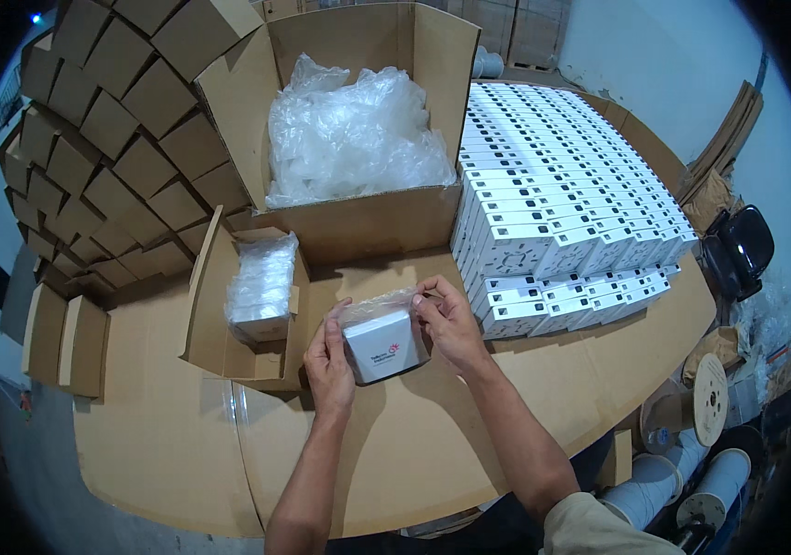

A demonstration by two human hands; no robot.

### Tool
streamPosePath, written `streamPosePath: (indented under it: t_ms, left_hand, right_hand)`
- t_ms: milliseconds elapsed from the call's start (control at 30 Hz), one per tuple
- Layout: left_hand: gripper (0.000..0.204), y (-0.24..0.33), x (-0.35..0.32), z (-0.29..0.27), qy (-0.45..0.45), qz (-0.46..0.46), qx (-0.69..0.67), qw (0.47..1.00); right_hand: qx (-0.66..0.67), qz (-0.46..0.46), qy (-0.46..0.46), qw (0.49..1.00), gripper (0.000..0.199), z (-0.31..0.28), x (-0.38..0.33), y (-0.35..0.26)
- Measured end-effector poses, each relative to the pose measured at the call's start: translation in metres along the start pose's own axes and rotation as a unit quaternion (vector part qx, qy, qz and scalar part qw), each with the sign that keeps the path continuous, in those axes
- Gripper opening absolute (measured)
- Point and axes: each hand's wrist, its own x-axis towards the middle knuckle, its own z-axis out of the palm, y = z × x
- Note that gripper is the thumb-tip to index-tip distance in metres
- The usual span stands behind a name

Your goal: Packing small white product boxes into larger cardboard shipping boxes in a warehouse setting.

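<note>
Between my two hands is a small white box (384, 350) inside a clear plastic bag (379, 305). My left hand (329, 356) is closed on its left side, thumb toward the front. At the bag's upper right edge, my right hand (448, 324) pinches the plastic between thumb and fingers. Just left of my left hand stands an open brown carton (206, 305), holding a row of plastic-wrapped boxes (262, 287). Behind it, a large open carton (349, 222) is filled with loose clear plastic bags (354, 134).
Many white boxes (553, 222) are stacked in rows at the right. Brown cartons (123, 120) pile up at the far left, with two more (67, 342) standing below them. Cardboard covers the table (164, 444). Cable spools (710, 398) and a black chair (742, 245) stand beyond its right edge.
</note>
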Motion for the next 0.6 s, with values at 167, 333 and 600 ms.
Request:
streamPosePath:
  t_ms: [167,333,600]
  left_hand:
    - [0.051,0.003,0.004,0.002,-0.006,0.041,-0.035,0.999]
    - [0.053,0.001,0.007,0.002,-0.055,0.030,-0.113,0.992]
    - [0.043,-0.005,0.006,0.001,-0.090,-0.005,-0.100,0.991]
  right_hand:
    - [0.108,-0.038,-0.005,0.993,0.006,0.005,-0.002,-0.004]
    - [0.111,-0.051,-0.029,0.992,0.015,0.001,-0.002,-0.008]
    - [-0.059,0.012,-0.100,0.993,0.049,0.000,-0.007,-0.014]
